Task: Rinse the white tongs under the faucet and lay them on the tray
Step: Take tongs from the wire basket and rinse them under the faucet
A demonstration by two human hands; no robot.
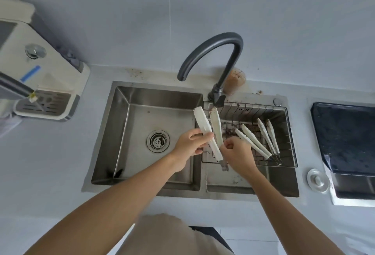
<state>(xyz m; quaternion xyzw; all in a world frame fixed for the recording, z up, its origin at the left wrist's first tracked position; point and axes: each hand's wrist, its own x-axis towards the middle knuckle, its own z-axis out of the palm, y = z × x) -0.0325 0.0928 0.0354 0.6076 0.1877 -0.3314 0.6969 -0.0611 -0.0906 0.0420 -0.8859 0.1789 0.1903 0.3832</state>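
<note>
My left hand [191,143] grasps one arm of the white tongs [205,131], fingers curled round it, above the divider between the two basins of the sink [121,133]. My right hand [236,150] pinches the tongs' other arm, fingers clenched on its near end. The tongs' tips point far, spread apart, just below the dark faucet [213,62]. To the right, two more pairs of tongs [257,141] lie in the wire tray [292,143] set over the right basin. A drain strainer [158,140] sits in the left basin.
</note>
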